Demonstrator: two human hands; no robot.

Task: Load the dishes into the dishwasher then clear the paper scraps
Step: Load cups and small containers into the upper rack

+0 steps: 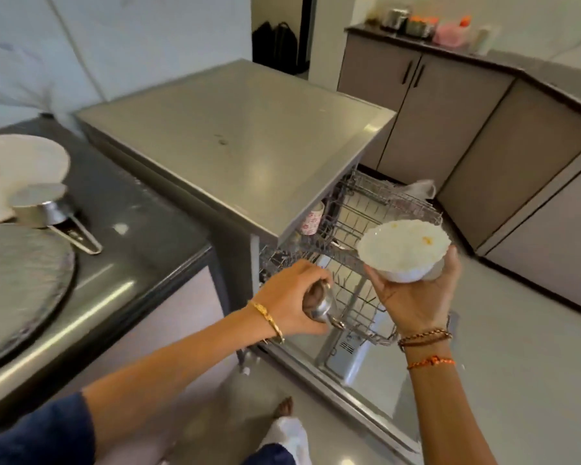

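The steel dishwasher (235,129) stands open with its wire racks (366,209) pulled out over the lowered door (349,391). My left hand (292,297) grips a small steel cup (319,305) just above the lower rack's front left corner. My right hand (416,300) holds a white scalloped bowl (403,251) with yellow food specks, upright, above the racks. A patterned mug (312,218) sits in the upper rack. On the dark counter at left lie a white plate (17,169), a steel measuring cup with a handle (47,209) and a large textured glass plate (20,286).
Beige cabinets (450,105) run along the right wall, with jars and containers (426,28) on the far counter. A black bag (275,45) stands in the doorway. My foot (284,407) is on the tiled floor beside the dishwasher door.
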